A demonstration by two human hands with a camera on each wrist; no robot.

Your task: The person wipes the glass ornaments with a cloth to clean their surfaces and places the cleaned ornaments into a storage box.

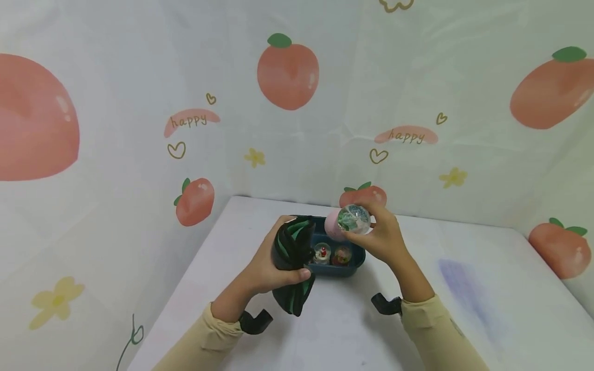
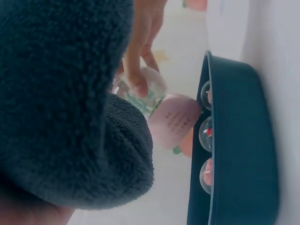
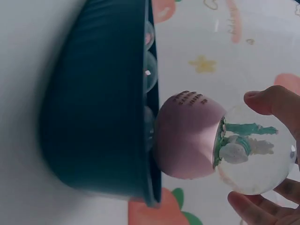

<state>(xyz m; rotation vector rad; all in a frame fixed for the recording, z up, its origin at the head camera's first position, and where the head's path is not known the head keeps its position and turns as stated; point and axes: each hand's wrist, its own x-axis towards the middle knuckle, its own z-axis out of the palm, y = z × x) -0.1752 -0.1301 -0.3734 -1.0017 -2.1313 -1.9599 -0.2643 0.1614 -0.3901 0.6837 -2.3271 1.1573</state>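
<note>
My right hand grips a snow globe by its clear ball, with fingers and thumb spread round the glass. Its pink base is at the rim of a dark teal bin in the right wrist view. Inside the ball are green and white figures. My left hand holds a folded, fuzzy dark cloth with black and green folds, at the bin's left side. Up close in the left wrist view, the cloth covers much of that hand.
Smaller globes sit low in the bin, among them one with a red figure and one beside it. The bin stands on a white table. A white backdrop printed with peaches rises behind and at both sides.
</note>
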